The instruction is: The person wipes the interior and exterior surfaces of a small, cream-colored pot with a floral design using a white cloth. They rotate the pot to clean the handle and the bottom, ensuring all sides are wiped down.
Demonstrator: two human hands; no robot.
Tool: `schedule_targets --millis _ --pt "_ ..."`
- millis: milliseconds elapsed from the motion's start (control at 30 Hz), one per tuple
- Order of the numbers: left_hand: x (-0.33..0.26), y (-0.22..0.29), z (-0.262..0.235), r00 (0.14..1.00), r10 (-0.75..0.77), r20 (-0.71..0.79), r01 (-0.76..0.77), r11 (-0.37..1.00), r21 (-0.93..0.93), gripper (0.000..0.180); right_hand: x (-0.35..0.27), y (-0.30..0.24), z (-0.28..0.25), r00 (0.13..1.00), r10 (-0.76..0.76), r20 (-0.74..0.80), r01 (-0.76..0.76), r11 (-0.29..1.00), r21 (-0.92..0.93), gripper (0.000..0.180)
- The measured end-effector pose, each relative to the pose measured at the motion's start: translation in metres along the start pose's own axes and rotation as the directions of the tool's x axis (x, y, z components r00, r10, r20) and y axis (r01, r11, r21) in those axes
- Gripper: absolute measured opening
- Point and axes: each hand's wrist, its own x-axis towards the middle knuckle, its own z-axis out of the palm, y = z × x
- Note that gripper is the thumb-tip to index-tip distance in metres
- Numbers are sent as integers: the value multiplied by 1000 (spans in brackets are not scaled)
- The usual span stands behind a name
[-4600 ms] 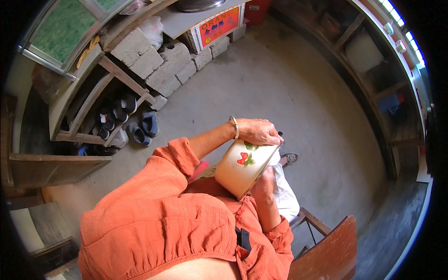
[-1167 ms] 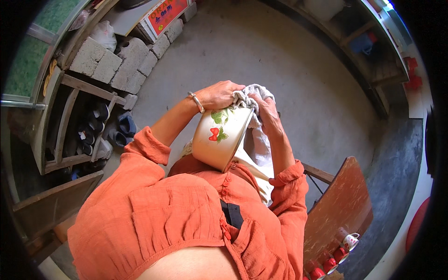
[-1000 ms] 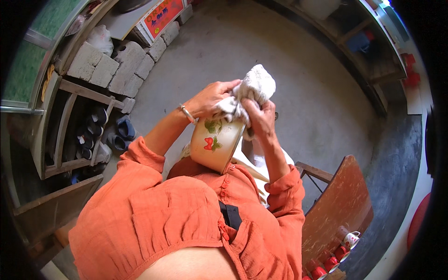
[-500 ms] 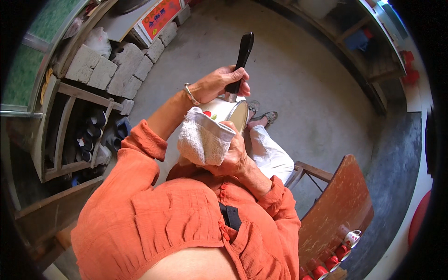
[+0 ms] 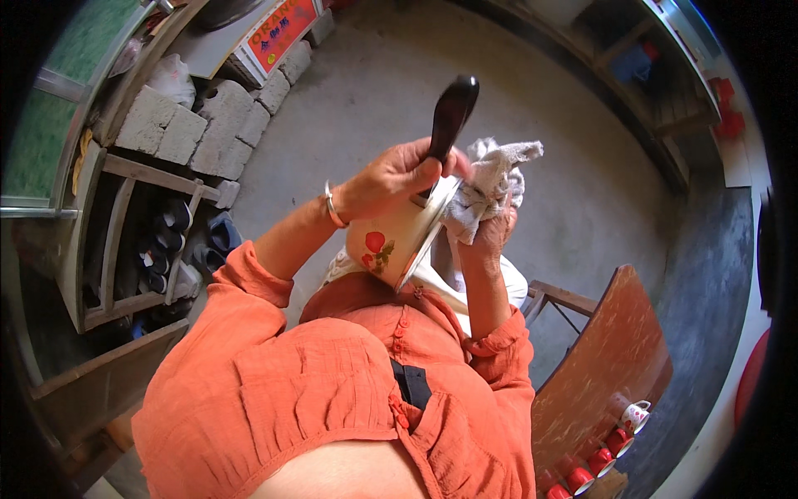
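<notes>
A cream enamel saucepan [image 5: 373, 239] with a red fruit pattern is tilted on its side above my lap. Its long dark handle [image 5: 453, 116] points up and away from me. Around the base of that handle my left hand [image 5: 399, 176] is closed. My right hand [image 5: 492, 237] grips a crumpled off-white cloth [image 5: 497, 179] at the pan's open side, close to the rim. The cloth seems to touch the rim near the handle. The pan's inside is turned from view.
A brown wooden table [image 5: 611, 353] stands at the lower right, with several red mugs [image 5: 600, 460] and a white patterned mug [image 5: 635, 416] along its edge. To the left are a wooden rack [image 5: 118, 241] with shoes, grey concrete blocks [image 5: 162, 125] and an orange-red box [image 5: 281, 35].
My right hand and the cloth have moved from the pan's near outer side, away and right, to its rim by the handle. The pan has turned, showing more of its fruit pattern.
</notes>
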Motion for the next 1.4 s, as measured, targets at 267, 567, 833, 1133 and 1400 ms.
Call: schedule_targets --millis 267,567,833,1133,1400 --pt "-39 14 21 985 159 -60 -120 903 411 48 -5 -28 19 651 29 759 666 460 -588 16" --pt "-60 -1 45 879 477 3 -432 795 426 45 65 -7 -1 911 344 229 44 470 -881 21" --pt "-63 0 47 908 417 33 -379 787 487 40 -27 -23 36 487 124 865 873 -51 -484 27" --pt "-62 -3 59 859 495 130 -499 752 431 41 84 -10 -4 840 407 359 243 311 -919 30" --pt "-64 -13 54 840 540 40 -502 748 434 44 0 -42 48 447 376 812 892 -121 -435 35"
